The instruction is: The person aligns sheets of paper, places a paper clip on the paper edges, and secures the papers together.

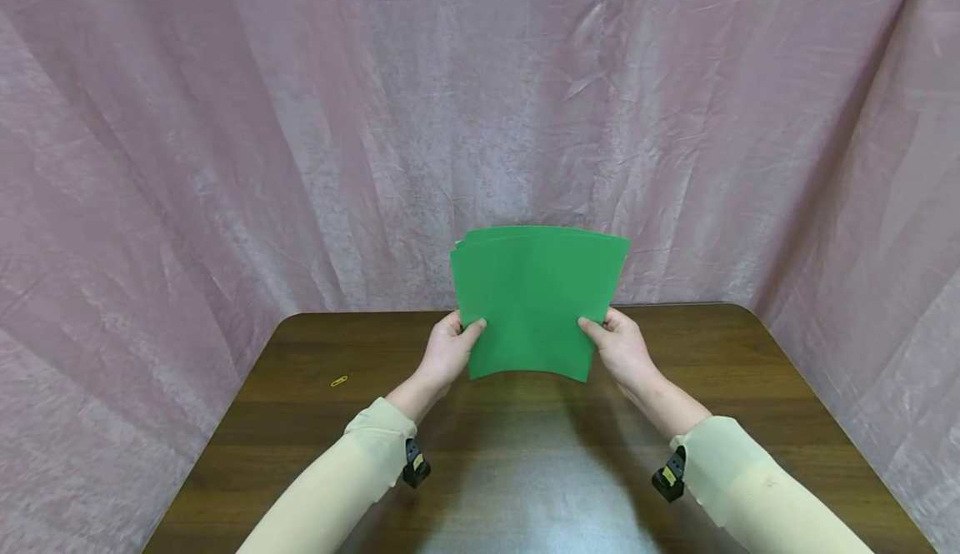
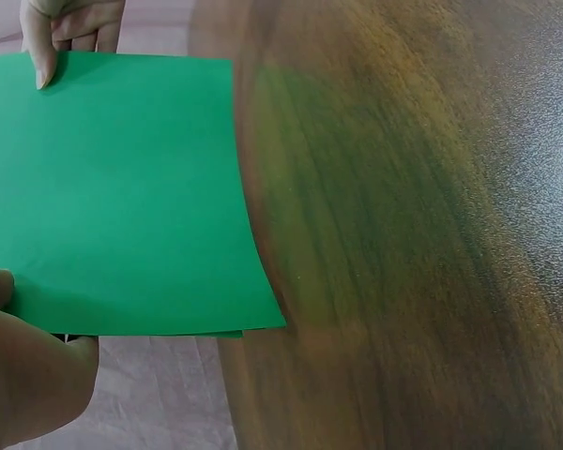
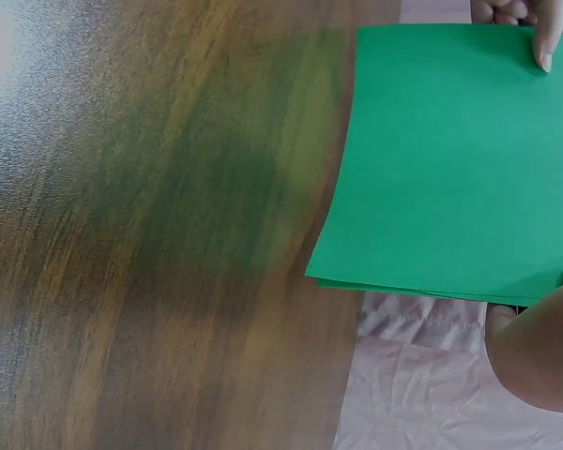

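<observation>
While the left hand (image 1: 446, 351) and right hand (image 1: 624, 351) pinch rectangular green paper sheets (image 1: 534, 308), holding seems underway; evening them likely needs loosening.

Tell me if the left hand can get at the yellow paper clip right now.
Probably not without letting go: the left hand grips the green sheets. Otherwise the way looks free, with the yellow paper clip lying uncovered on the table.

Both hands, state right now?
Left hand: holding the stacked green rectangular paper sheets by their left edge.
Right hand: holding the same sheets by their right edge.
</observation>
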Available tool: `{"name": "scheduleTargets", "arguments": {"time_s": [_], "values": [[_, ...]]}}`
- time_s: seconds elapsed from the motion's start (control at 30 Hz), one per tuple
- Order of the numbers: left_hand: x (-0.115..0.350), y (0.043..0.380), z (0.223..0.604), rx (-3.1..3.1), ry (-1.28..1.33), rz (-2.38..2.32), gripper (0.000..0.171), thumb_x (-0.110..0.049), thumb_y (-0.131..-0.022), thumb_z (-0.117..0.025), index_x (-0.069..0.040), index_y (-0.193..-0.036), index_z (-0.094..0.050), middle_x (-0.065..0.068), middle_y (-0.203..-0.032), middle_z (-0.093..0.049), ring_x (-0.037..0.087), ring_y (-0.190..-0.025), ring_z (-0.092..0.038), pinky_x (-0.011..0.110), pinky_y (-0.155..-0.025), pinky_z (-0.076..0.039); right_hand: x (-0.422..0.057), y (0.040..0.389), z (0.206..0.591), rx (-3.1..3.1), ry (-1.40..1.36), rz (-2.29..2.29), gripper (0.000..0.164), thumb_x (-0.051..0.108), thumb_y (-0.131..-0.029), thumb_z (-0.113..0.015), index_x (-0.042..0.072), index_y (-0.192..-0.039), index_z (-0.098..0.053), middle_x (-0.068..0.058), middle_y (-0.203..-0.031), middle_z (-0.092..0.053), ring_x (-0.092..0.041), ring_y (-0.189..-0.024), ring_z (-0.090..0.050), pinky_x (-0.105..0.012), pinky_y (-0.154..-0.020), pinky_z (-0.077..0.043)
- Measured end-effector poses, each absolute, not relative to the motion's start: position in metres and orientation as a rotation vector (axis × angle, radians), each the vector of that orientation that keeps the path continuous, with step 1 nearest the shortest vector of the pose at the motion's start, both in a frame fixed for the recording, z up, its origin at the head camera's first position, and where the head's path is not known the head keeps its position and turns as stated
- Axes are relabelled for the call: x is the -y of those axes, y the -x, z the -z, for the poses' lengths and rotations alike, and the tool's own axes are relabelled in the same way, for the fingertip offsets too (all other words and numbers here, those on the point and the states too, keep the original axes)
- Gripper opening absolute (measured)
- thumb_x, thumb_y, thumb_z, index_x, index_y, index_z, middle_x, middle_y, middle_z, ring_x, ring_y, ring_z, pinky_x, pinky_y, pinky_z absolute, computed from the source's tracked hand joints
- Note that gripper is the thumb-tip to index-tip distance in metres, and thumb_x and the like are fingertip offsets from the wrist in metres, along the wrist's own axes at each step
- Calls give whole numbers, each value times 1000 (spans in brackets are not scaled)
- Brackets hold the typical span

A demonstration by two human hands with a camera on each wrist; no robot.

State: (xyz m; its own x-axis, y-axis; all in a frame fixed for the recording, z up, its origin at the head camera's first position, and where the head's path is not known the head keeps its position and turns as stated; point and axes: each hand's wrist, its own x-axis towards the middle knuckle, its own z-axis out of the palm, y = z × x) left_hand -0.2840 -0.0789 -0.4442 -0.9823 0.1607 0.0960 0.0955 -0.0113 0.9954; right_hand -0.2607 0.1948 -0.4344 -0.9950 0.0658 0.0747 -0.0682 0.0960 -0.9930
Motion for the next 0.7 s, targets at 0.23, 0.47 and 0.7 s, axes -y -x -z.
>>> {"name": "scheduleTargets", "arguments": {"time_s": [0.23,0.47,0.7], "values": [[79,284,448,-2183,-261,-2174,29,-15,-106,-58,6,-124,-65,26,-118,-68,48,-109,-65,61,-95,-51,-194,262,438,2241,10,-2061,28,10,-103,-61,-11,-121,-63,-6,-102,-76,-8,-96,-66,-29,-95,-48],[78,287,453,-2197,-243,-2190,24,-13,-105,-59,4,-118,-68,21,-111,-72,40,-103,-69,58,-93,-53,-194,262,440,2243,14,-2047,27,10,-103,-61,-11,-119,-64,-7,-102,-75,-8,-97,-65,-29,-95,-48],[77,288,455,-2197,-245,-2181,26,-15,-105,-60,5,-120,-66,22,-112,-72,41,-105,-68,57,-94,-53,-194,263,443,2253,23,-2048,26,11,-103,-61,-11,-117,-64,-7,-101,-75,-10,-98,-64,-37,-99,-48]]}}
